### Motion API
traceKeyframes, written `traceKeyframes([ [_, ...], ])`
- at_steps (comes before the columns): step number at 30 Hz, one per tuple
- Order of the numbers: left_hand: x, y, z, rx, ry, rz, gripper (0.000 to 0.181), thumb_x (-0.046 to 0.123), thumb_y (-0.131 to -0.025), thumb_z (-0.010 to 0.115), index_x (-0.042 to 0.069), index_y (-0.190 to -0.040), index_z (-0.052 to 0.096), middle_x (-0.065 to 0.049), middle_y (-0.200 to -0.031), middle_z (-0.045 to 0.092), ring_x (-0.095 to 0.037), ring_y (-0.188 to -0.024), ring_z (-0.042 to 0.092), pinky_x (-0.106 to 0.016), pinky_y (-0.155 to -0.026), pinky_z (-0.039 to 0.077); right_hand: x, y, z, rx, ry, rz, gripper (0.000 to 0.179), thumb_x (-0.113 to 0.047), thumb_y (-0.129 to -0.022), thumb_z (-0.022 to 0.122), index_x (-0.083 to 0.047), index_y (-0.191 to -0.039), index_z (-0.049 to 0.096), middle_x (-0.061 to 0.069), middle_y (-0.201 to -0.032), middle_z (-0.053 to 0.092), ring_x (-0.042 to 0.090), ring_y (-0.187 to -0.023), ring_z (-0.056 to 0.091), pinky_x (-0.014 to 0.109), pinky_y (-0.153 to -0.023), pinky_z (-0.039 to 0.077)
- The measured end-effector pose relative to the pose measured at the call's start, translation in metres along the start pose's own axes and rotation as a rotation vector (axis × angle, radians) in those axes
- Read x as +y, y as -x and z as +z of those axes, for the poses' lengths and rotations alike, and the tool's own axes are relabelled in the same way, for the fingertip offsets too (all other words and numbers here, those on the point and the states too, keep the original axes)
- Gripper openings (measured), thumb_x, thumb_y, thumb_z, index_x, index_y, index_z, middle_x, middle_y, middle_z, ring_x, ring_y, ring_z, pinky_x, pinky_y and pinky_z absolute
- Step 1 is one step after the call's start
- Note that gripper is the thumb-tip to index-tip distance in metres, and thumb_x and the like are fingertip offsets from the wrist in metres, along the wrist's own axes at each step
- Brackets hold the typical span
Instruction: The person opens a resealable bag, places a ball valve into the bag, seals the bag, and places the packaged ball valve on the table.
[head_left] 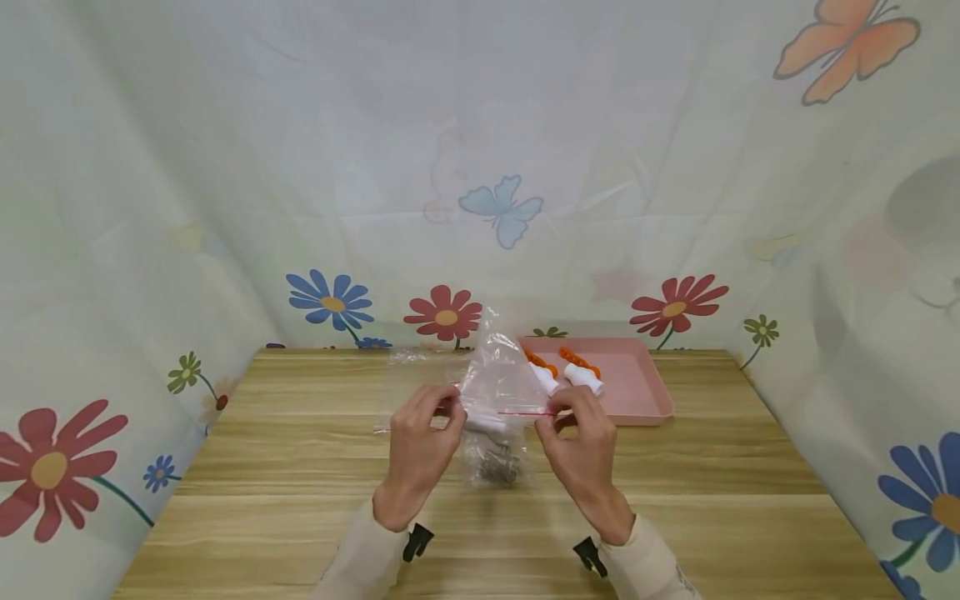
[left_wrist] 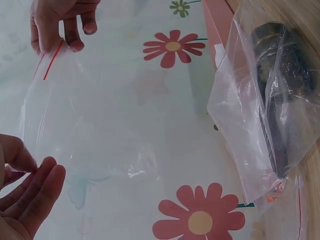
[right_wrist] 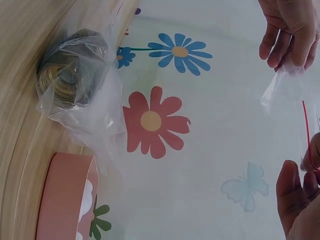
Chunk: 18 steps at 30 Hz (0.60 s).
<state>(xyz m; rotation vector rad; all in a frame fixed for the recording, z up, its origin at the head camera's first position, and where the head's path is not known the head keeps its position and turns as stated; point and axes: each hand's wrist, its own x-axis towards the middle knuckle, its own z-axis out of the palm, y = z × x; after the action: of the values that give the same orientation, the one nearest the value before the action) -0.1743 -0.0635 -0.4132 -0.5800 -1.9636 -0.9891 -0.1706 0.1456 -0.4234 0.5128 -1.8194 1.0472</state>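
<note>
A clear zip bag [head_left: 501, 367] with a red seal line is stretched between both hands, above the table. My left hand [head_left: 422, 429] pinches one end of its seal edge between thumb and fingers. The other end is pinched by my right hand [head_left: 581, 442]. The bag's body stands up beyond the seal and looks flat, with nothing inside. Below the hands, a second clear bag [left_wrist: 237, 105] lies on the table, around a dark object [left_wrist: 285, 65] with brownish-gold rings. In the left wrist view, that object has a dark, narrow part stretching down the bag.
At the back right, a pink tray [head_left: 637, 379] holds white rolls [head_left: 583, 378] and orange pieces [head_left: 579, 362]. Another clear bag [head_left: 408, 387] lies flat left of the hands. A flowered curtain [head_left: 480, 125] hangs behind the wood-grain table [head_left: 300, 517].
</note>
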Motion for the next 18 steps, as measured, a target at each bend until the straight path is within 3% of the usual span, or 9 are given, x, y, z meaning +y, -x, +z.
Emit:
traceKeyframes([
  [7, 0.0012, -0.0016, -0.0004, 0.012, 0.061, -0.010, 0.013, -0.006, -0.080, 0.067, 0.003, -0.089, 0.068, -0.008, -0.090, 0.065, -0.014, -0.068, 0.067, -0.017, -0.064, 0.056, -0.0001, -0.0006, 0.0011, 0.032, -0.007, 0.009, 0.019, 0.012, -0.065, 0.063, -0.004, -0.077, 0.062, 0.006, -0.080, 0.061, 0.015, -0.069, 0.060, 0.024, -0.050, 0.053],
  [14, 0.0012, -0.0040, -0.0028, -0.020, 0.092, 0.034, 0.018, -0.009, -0.081, 0.065, 0.004, -0.093, 0.067, -0.007, -0.091, 0.068, -0.012, -0.066, 0.067, -0.017, -0.058, 0.055, 0.0017, -0.0005, 0.0012, -0.009, -0.045, -0.005, 0.022, 0.014, -0.070, 0.064, -0.003, -0.084, 0.066, 0.009, -0.088, 0.067, 0.024, -0.084, 0.067, 0.024, -0.051, 0.055],
  [18, 0.0005, -0.0050, -0.0052, -0.034, 0.085, 0.037, 0.016, -0.007, -0.081, 0.065, 0.004, -0.092, 0.067, -0.005, -0.085, 0.069, -0.011, -0.066, 0.067, -0.017, -0.059, 0.055, 0.0012, 0.0004, 0.0013, -0.032, -0.047, -0.002, 0.023, 0.012, -0.071, 0.068, -0.002, -0.089, 0.068, 0.011, -0.086, 0.068, 0.023, -0.074, 0.068, 0.026, -0.052, 0.055],
])
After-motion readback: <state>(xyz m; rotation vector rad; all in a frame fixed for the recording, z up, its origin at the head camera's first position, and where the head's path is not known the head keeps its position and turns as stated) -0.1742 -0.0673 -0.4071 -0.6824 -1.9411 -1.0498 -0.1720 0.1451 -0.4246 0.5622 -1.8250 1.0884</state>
